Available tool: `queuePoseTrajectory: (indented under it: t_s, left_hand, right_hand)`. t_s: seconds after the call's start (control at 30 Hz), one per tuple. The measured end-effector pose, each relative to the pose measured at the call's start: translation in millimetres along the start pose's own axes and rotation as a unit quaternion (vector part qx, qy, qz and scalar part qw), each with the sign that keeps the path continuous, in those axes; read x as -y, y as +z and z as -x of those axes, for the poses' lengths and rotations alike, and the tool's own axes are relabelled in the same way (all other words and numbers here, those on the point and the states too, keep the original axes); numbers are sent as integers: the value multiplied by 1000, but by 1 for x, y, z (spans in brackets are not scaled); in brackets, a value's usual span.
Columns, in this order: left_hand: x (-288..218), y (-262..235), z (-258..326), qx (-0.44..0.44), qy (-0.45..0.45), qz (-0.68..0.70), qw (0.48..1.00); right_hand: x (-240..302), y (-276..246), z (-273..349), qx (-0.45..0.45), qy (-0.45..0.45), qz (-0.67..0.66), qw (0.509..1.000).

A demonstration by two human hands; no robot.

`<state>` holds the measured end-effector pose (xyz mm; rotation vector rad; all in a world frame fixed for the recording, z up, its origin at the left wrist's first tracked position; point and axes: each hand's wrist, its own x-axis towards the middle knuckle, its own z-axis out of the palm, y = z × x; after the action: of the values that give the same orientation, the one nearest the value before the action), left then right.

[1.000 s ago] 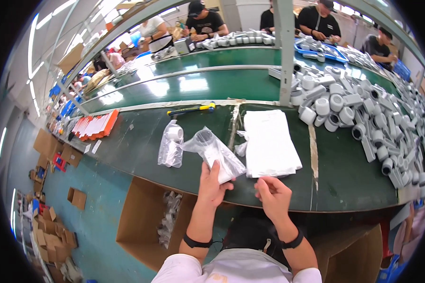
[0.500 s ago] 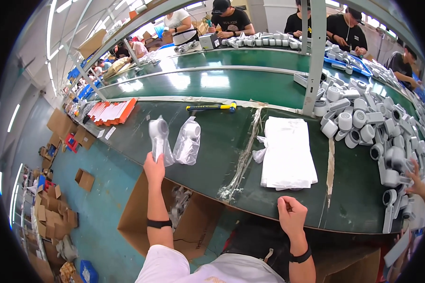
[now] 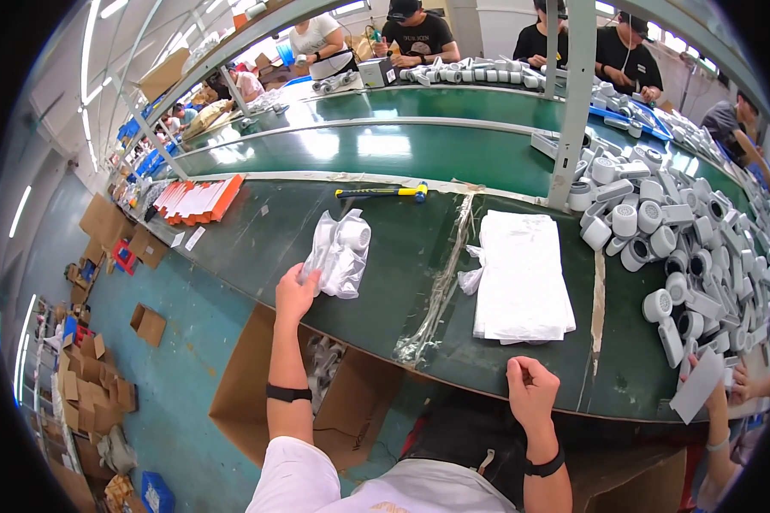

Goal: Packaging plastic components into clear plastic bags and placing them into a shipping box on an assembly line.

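Note:
Two white handled devices with round heads lie close together in clear plastic bags (image 3: 349, 256) on the dark green table. My left hand (image 3: 296, 292) has its thumb and fingers closed on the lower end of the left bag. Held in a loose fist over the table's front edge, my right hand (image 3: 532, 392) shows nothing in it. Just beyond that hand is a stack of white plastic bags (image 3: 524, 278). A yellow and black hammer (image 3: 383, 193) lies behind the bagged devices.
Loose white devices (image 3: 637, 214) are heaped at the right, where a co-worker's hands hold a pale flat piece (image 3: 697, 386). Orange and white cartons (image 3: 198, 201) lie far left. An open cardboard box (image 3: 351, 410) stands below the front edge. A metal post (image 3: 571, 111) rises behind.
My left hand has moved right and set its bagged device down against the other one. My right hand has hardly moved. At the right, a co-worker's hands and pale piece have come further in.

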<state>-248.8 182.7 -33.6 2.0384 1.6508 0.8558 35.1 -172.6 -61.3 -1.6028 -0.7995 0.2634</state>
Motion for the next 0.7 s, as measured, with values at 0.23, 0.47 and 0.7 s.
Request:
queuePoseTrajectory:
  t_s: [0.23, 0.47, 0.7]
  left_hand:
    - [-9, -5, 15, -18, 27, 56, 998]
    - [-25, 14, 33, -71, 152, -8, 986]
    - [-81, 0, 96, 4, 219, 170, 961]
  right_hand:
    - [-6, 0, 6, 12, 1, -12, 1000]
    - [-4, -69, 33, -72, -1, -1, 997]
    - [4, -188, 2, -354, 19, 246, 902]
